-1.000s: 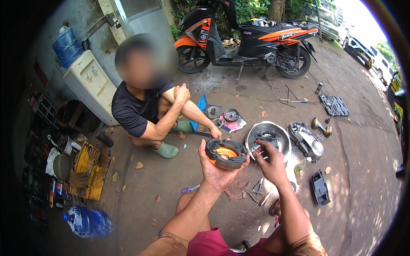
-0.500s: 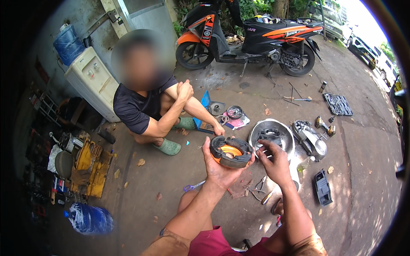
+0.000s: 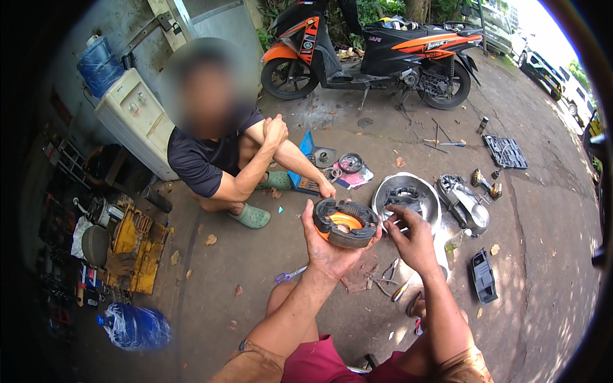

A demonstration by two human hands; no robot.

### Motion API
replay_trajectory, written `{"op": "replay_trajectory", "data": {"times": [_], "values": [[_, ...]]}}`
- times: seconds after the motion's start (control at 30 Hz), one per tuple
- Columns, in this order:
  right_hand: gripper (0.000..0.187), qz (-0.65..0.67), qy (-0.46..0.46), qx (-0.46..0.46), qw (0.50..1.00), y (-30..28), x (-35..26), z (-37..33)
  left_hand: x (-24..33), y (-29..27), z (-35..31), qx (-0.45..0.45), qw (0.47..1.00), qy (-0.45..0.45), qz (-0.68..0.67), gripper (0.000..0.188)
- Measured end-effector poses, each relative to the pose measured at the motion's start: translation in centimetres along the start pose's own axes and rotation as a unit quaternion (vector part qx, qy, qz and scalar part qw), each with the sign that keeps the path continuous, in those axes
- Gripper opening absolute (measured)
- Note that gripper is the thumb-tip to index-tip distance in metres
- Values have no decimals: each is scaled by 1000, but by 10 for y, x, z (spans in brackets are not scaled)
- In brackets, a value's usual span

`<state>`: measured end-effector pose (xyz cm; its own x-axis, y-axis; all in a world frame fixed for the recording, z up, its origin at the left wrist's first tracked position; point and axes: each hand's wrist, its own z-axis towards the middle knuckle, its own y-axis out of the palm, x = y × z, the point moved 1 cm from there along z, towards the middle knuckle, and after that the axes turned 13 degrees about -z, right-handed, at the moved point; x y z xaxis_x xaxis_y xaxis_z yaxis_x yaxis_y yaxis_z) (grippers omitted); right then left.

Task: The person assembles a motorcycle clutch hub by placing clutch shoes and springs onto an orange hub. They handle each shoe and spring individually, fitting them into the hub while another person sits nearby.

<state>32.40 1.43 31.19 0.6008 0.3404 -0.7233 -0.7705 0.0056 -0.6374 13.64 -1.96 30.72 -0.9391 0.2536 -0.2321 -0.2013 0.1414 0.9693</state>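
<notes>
My left hand [image 3: 332, 255] supports a round clutch shoe assembly [image 3: 348, 237] from below, palm up, with the thumb along its left side. The assembly has black shoes around an orange plate. Just to its right is my right hand [image 3: 414, 241], its fingers bent and the thumb a little apart from them, and I see nothing between them. Beyond my right hand a metal basin [image 3: 431, 189] holds dark parts [image 3: 403, 199]. A person [image 3: 217, 153] in a dark shirt squats across from me at the left, one hand hanging low behind the clutch assembly.
An orange and black scooter [image 3: 377, 54] stands at the back. On the ground lie a silver engine cover [image 3: 466, 207], a black tray [image 3: 484, 276], a socket set [image 3: 506, 152], purple-handled scissors [image 3: 288, 275] and pliers [image 3: 385, 281]. At the left are a water dispenser [image 3: 135, 121] and a blue jug [image 3: 135, 327].
The view has shifted slightly. The clutch assembly stays in my left hand and turns or tips a little. My right hand's fingers move only slightly beside it.
</notes>
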Motion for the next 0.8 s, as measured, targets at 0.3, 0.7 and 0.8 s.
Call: {"op": "replay_trajectory", "data": {"times": [0.3,0.7,0.8], "values": [[33,7,3,2,1000,0,-1,-2,-1,0,0,16,999,15,31,80],[32,2,7,-3,1000,1,2,-2,-1,-1,1,47,997,29,48,81],[32,-5,4,-5,1000,1,3,-2,-1,0,1,37,998,19,37,81]]}}
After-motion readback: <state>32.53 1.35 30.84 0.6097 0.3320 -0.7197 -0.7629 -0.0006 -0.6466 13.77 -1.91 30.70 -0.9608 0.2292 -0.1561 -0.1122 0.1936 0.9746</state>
